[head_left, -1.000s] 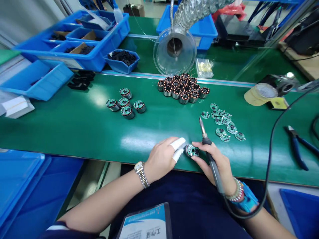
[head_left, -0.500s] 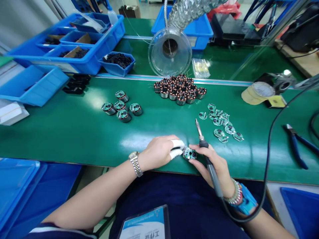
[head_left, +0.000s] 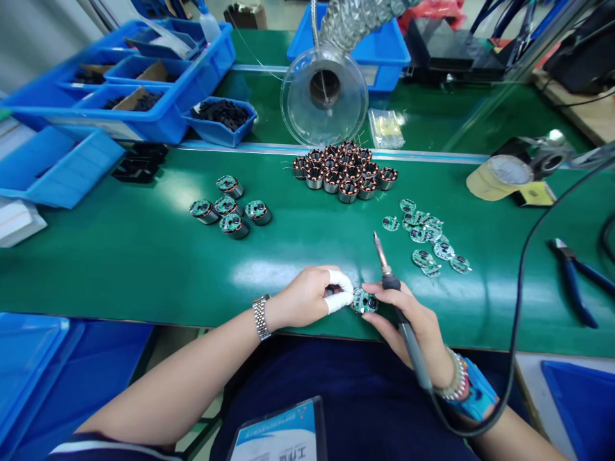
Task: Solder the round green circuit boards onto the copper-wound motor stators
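Near the table's front edge sits a motor stator topped with a round green circuit board (head_left: 365,301). My left hand (head_left: 310,296), with white finger cots on thumb and forefinger, is closed in a pinch at the board's left edge; anything between those fingertips is hidden. My right hand (head_left: 419,323) grips a soldering iron (head_left: 409,342), its metal tip pointing up and away from the board. The right thumb and forefinger also touch the stator's right side. Several loose round circuit boards (head_left: 423,234) lie beyond my right hand.
Bare copper-wound stators (head_left: 348,191) cluster below a fume extraction hood (head_left: 294,105). Several board-topped stators (head_left: 234,225) stand to the left. Cutting pliers (head_left: 571,282) lie at the right, near the iron's cable (head_left: 517,301). Blue parts bins (head_left: 168,121) fill the back left.
My left wrist has turned, and its fingers have curled into a rounder pinch at the board's edge. The right hand still holds the iron, with its tip slightly further left. The view has shifted slightly.
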Tool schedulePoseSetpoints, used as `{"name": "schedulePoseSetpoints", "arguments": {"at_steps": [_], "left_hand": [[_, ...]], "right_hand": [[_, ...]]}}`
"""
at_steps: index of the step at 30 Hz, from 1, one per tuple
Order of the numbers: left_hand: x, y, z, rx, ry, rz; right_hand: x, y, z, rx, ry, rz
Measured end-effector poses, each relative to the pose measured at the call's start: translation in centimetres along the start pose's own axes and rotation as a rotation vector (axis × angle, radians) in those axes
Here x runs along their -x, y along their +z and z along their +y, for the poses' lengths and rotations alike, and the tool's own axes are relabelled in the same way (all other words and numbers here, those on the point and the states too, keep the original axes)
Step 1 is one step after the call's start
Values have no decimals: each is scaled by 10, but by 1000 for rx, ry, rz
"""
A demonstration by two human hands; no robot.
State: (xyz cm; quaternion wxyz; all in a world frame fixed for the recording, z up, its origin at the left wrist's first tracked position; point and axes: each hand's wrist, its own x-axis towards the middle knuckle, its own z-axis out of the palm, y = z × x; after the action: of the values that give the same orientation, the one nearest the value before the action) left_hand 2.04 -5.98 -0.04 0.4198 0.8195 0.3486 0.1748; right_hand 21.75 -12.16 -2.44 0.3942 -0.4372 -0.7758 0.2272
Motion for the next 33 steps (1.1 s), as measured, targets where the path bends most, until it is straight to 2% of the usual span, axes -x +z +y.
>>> {"name": "schedulePoseSetpoints", "arguments": {"at_steps": [4,13,16,20,22,26,29,33], "left_hand": [[2,-5,-1,-42,47,-60],[3,-3,-2,-148,79,-30],[2,4,6,-172,-12,12],[2,15,17,-124,-211,104],[3,16,21,-100,-267,118],[4,2,23,-116,-227,15],[1,-8,25,-204,-204,-6],[-4,-10,29,-321,-168,-65]], "right_hand": [[0,1,0,8,-4,3],[-1,1,0,4,-3,6],[-1,1,-1,-5,-1,0],[0,2,-2,-12,-2,2],[0,2,-1,-9,2,3],[0,3,0,-22,10,-1],[0,3,0,-29,2,6],[1,3,1,-12,-3,14]]}}
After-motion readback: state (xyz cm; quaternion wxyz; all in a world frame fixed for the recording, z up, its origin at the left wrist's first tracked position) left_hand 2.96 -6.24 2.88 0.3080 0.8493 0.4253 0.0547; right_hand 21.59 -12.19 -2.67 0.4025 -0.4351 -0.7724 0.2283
